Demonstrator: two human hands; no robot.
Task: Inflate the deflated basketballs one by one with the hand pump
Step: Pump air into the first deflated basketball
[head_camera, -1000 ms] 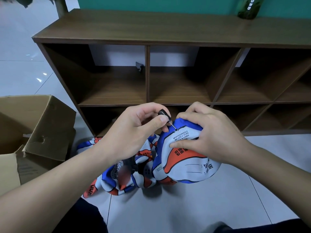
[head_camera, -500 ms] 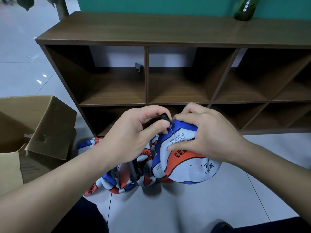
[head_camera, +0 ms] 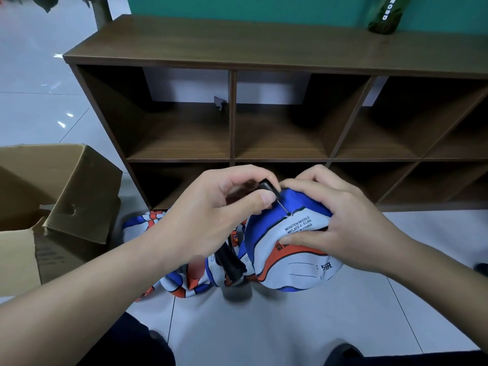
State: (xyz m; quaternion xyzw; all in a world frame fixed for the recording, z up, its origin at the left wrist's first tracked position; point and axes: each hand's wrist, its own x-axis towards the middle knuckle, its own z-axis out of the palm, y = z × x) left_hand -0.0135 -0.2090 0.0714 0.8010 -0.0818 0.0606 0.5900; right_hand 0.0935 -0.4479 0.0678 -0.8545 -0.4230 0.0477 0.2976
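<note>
A deflated blue, white and orange basketball [head_camera: 293, 265] is held above the floor by my right hand [head_camera: 343, 223], whose fingers and thumb pinch its folded skin beside the valve. My left hand [head_camera: 211, 217] pinches the black needle fitting [head_camera: 269, 188] of the hand pump. The thin metal needle touches the valve hole just above the printed "MOISTEN NEEDLE" text. The black pump body [head_camera: 229, 262] hangs below my left hand. More deflated balls [head_camera: 184, 281] of the same colours lie on the floor beneath.
A low brown wooden shelf unit [head_camera: 237, 43] with open compartments stands straight ahead. An open cardboard box [head_camera: 66, 196] sits at the left. A green bottle [head_camera: 385, 14] stands on the shelf top at the right. The floor is pale tile.
The needle tip has settled at the valve hole of the held ball. Both hands stayed close together, with only small shifts.
</note>
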